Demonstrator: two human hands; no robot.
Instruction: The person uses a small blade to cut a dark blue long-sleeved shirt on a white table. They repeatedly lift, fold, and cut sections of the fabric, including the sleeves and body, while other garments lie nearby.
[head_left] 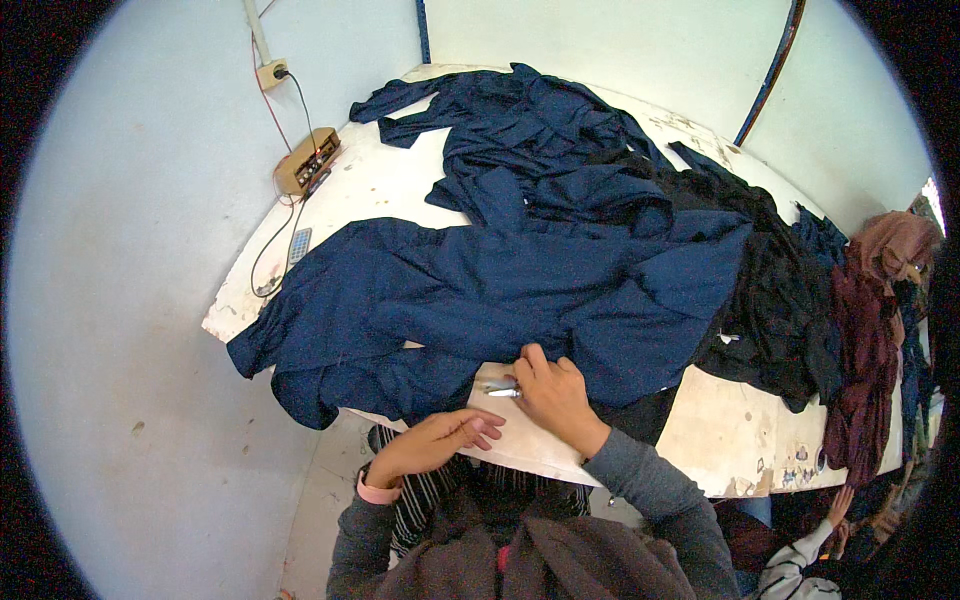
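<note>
A dark blue garment (480, 290) lies spread over the white table in front of me. My right hand (557, 400) is closed at its near edge, with the fingers curled around small metal thread snips (503, 390) whose silver end points left. The fingertips also touch the cloth; whether they pinch it I cannot tell. My left hand (437, 443) hovers at the table's front edge, its fingers loosely stretched out and holding nothing. A pink band circles the left wrist.
More dark blue garments (540, 130) are heaped behind, and black cloth (785, 320) lies to the right. At the left stand a brown electrical box (307, 160) with cables and a small remote control (299, 246). Another person's hand (840, 505) shows at lower right, near maroon cloth (862, 380).
</note>
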